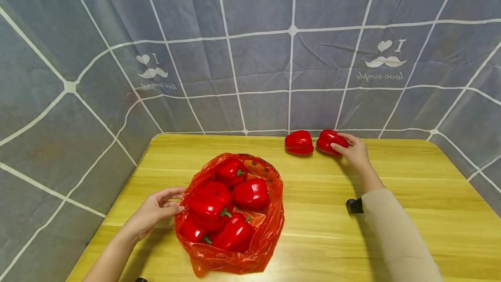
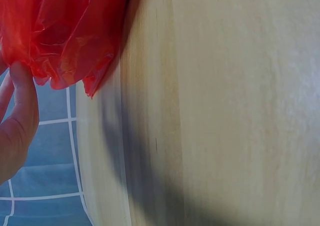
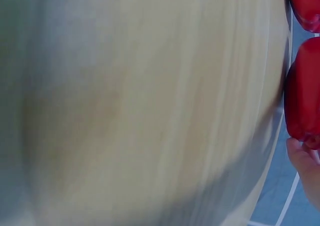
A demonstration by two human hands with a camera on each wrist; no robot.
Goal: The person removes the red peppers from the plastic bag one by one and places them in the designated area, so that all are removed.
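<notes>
A red plastic bag (image 1: 274, 225) stands with its mouth wide on the wooden table, left of centre. Several glossy red bell peppers (image 1: 211, 201) with green stems lie inside it. At the bag's left rim my left hand (image 1: 156, 210) holds the plastic between thumb and fingers; the left wrist view shows the thumb (image 2: 25, 96) against the bag (image 2: 65, 31). Near the table's back edge, my right hand (image 1: 354, 151) grips a red bell pepper (image 1: 328, 142) by its right end. Just left of it lies another bell pepper (image 1: 299, 142). Few of the right fingers show in the right wrist view.
The yellow wooden table (image 1: 321, 238) ends at the back against a grey curtain (image 1: 258, 68) with white grid lines, which also hangs at both sides. A small black object (image 1: 354, 206) shows beside the right sleeve (image 1: 395, 234).
</notes>
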